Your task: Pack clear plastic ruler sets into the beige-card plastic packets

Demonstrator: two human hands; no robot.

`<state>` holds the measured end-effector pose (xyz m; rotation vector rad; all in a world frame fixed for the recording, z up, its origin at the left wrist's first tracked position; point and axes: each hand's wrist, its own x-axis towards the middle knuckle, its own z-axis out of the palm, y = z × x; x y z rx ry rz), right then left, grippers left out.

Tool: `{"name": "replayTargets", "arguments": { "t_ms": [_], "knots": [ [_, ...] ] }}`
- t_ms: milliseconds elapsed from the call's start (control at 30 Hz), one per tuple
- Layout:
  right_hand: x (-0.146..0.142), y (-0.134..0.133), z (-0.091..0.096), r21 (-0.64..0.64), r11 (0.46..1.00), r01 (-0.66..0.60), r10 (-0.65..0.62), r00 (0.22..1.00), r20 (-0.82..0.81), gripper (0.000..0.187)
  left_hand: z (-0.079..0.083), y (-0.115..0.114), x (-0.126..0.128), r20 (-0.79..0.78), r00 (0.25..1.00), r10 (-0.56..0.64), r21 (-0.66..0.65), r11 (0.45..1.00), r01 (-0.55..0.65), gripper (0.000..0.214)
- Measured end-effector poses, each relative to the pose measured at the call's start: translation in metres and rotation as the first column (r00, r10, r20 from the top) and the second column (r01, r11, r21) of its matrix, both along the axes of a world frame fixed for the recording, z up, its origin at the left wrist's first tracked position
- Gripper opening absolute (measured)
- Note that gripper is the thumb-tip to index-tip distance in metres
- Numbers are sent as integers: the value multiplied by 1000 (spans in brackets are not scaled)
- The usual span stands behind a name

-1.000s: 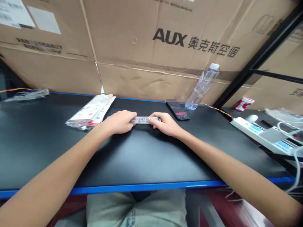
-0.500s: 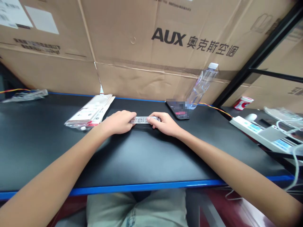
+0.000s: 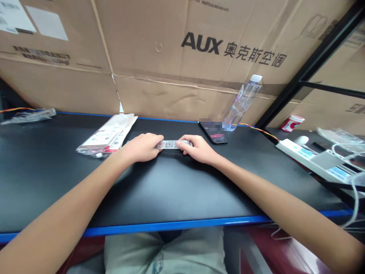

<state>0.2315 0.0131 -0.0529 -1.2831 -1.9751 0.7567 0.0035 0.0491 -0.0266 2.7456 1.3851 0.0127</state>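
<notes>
The left hand (image 3: 142, 148) and right hand (image 3: 199, 149) grasp opposite ends of a narrow clear plastic strip (image 3: 172, 144), which sits at the centre of the grip; it looks light, stiff and slick, likely easiest to hold by its ends, leaving its ridged middle showing. Around the hands, on a smooth black tabletop (image 3: 171, 190), a clear plastic packet (image 3: 107, 136) with a white card lies at 10 o'clock, and a smartphone (image 3: 213, 133) and ribbed water bottle (image 3: 243, 104) stand near 1 o'clock. A white power strip (image 3: 309, 158) lies at 3 o'clock, before corrugated cardboard cartons (image 3: 171, 95).
</notes>
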Motion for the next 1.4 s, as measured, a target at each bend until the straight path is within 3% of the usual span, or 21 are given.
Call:
{"name": "replayTargets", "arguments": {
  "t_ms": [1400],
  "knots": [
    [0, 2, -2, 14, 1000, -4, 4, 1000, 16, 36, 1, -2, 0, -20, 1000, -15, 9, 1000, 15, 10]
  ]
}}
